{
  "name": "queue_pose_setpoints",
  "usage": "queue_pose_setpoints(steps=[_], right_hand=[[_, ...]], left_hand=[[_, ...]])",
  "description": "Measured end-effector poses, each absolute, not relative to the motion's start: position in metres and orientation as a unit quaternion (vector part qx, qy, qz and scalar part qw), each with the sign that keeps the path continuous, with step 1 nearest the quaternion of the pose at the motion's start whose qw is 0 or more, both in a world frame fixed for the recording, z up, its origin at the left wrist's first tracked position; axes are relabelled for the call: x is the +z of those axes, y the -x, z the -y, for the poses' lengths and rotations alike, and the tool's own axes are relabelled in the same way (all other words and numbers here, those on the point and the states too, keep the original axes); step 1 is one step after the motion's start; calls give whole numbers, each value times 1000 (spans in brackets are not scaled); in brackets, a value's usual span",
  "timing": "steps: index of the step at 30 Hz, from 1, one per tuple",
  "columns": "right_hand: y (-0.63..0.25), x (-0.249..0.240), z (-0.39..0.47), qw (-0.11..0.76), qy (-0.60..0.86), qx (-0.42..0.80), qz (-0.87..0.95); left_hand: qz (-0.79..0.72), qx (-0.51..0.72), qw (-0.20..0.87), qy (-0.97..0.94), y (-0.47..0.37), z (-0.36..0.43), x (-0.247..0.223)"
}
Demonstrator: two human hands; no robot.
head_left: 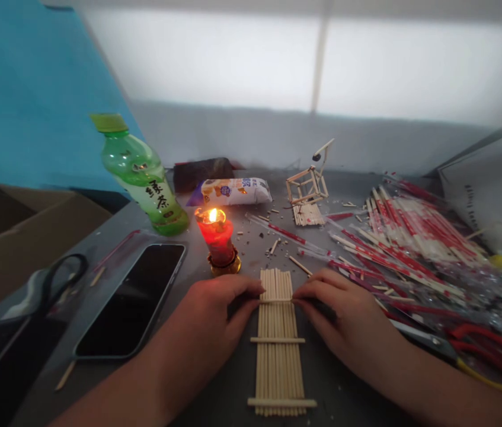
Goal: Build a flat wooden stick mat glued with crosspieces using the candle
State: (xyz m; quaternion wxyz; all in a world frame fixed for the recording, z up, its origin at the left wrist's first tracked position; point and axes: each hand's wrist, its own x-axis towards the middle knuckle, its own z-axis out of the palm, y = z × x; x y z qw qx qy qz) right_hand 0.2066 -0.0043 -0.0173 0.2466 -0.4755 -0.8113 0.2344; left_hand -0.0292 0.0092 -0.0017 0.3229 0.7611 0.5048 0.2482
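Note:
A flat panel of wooden sticks (278,370) lies lengthwise before me on the grey table, with short crosspieces laid over it. Near its far end, one short stick (276,301) runs across the panel. My left hand (219,314) pinches the left end of that stick between thumb and fingers. At the stick's right end, my right hand (344,308) does the same. Two other crosspieces sit nearer to me, a middle stick (277,340) and a near stick (281,403). Just beyond my left hand burns a red candle (219,240) on a gold base.
Left of me are a phone (133,302), a green tea bottle (144,178) and a cardboard box (32,237). Wrapped chopsticks (411,237) and red-handled scissors (441,344) spread on the right. A small stick model (307,190) and a snack packet (235,191) stand behind.

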Motion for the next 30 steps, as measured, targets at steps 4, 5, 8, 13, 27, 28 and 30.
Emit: queue_pose_setpoints(steps=[4,5,8,13,27,28,30], right_hand=[[-206,-17,5,251,471,237,812],[-206,-17,5,253,469,237,813],[-205,-15,5,252,460,236,818],[-203,-15,6,245,460,230,822],[-202,-15,8,201,468,234,828],[-202,-15,8,196,471,235,827],[-202,-15,9,190,478,241,823]], left_hand=[[-502,260,304,-767,29,-10,-5],[-500,261,302,-769,29,-10,-6],[-492,262,295,-776,29,-10,-6],[-489,259,289,-781,27,-10,-5],[-467,259,267,-802,25,-9,-7],[-464,254,264,-806,25,-10,-6],[-460,242,261,-814,25,-10,-5]])
